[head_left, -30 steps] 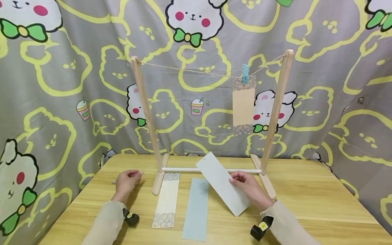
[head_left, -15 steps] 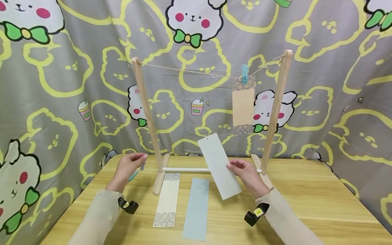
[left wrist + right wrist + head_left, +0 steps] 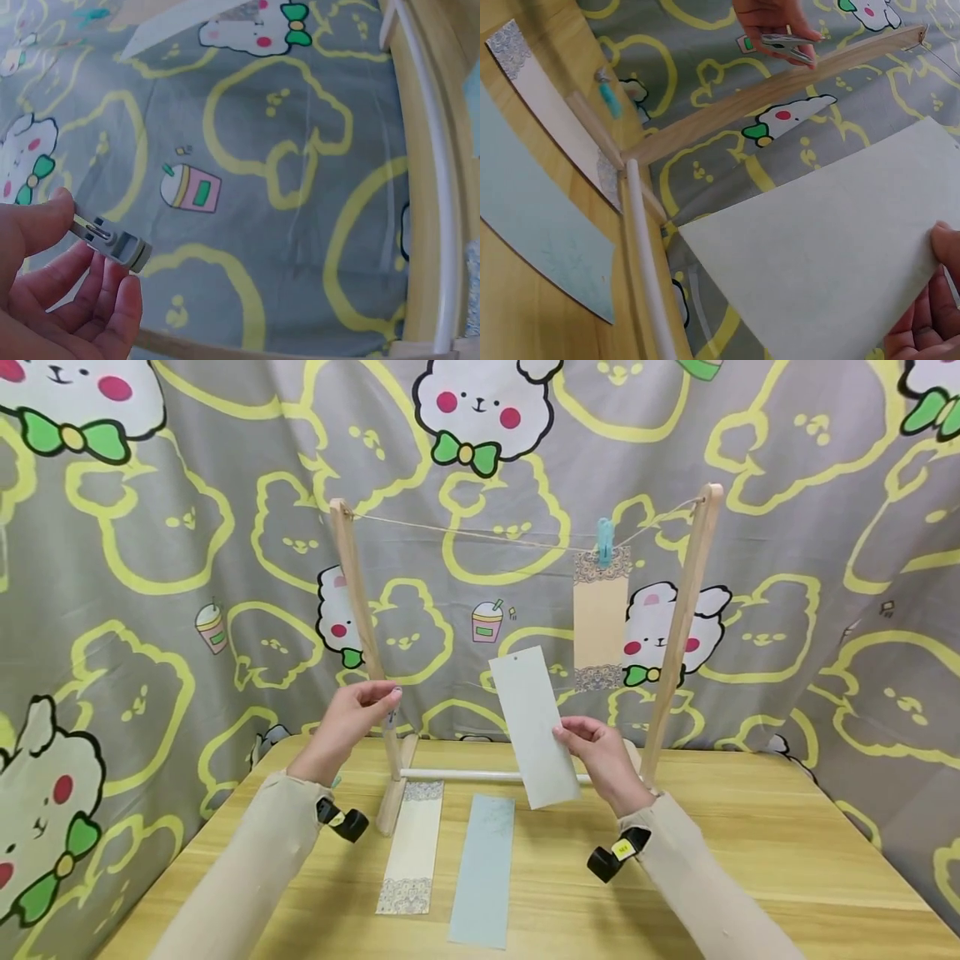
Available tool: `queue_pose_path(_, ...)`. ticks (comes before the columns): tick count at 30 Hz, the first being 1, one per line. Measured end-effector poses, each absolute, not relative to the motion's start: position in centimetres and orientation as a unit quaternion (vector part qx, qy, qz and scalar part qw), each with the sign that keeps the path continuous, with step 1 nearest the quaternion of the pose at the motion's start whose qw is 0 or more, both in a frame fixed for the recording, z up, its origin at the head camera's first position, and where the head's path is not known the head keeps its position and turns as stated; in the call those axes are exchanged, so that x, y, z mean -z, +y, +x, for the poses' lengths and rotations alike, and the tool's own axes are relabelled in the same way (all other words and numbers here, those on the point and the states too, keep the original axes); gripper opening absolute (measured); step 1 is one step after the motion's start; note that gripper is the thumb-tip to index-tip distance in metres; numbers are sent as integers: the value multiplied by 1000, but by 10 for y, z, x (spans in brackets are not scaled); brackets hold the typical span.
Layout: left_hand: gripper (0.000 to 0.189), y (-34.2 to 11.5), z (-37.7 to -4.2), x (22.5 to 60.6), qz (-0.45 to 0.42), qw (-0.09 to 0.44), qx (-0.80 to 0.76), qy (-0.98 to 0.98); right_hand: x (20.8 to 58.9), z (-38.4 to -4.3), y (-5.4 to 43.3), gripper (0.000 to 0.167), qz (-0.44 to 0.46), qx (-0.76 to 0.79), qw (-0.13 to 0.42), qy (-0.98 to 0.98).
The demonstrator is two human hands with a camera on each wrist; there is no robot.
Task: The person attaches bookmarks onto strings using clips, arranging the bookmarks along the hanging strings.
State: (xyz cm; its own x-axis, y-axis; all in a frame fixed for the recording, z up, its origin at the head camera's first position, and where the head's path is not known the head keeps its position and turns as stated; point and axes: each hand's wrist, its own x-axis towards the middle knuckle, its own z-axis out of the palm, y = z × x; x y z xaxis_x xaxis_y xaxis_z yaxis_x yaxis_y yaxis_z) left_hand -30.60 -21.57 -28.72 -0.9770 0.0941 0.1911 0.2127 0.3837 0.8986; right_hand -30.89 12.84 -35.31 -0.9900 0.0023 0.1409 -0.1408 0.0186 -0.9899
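My left hand is raised in front of the stand's left post and pinches a grey clothespin between thumb and fingers. The clothespin's free end points away from the fingertips. My right hand pinches the right edge of a pale grey-green bookmark with a small hole at its top. The bookmark tilts slightly to the left and hangs above the table, overlapping the stand's white crossbar. Higher up, a cord stretches between the posts, apart from both hands.
A cream bookmark with lace-patterned ends hangs from the cord by a blue clothespin. On the table lie another lace-patterned bookmark and a light blue one. A teal clothespin lies near the stand's left foot.
Both hands have risen from the table. The left hand has moved up and right with the clothespin; the right hand has lifted the pale bookmark and turned it more upright.
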Motion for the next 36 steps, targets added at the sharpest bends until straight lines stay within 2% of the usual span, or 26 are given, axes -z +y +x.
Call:
queue_pose_path(8, 43, -193, -310, 248, -126, 39, 553, -823, 333, -316, 123, 18, 74, -713, 62, -695)
queue_pose_path(18, 38, -164, -323, 211, -159, 81, 572, -801, 314, -326, 118, 12, 76, -712, 67, -695)
queue_pose_path(24, 33, -146, -331, 190, -143, 108, 594, -784, 304, -329, 118, 3, 81, -717, 82, -688)
queue_pose_path(30, 35, -122, -340, 172, -167, 115, 609, -767, 297, -330, 125, 7, 87, -714, 104, -687)
queue_pose_path(36, 30, -107, -344, 150, -164, 137, 609, -764, 289, -333, 125, 5, 82, -719, 92, -684)
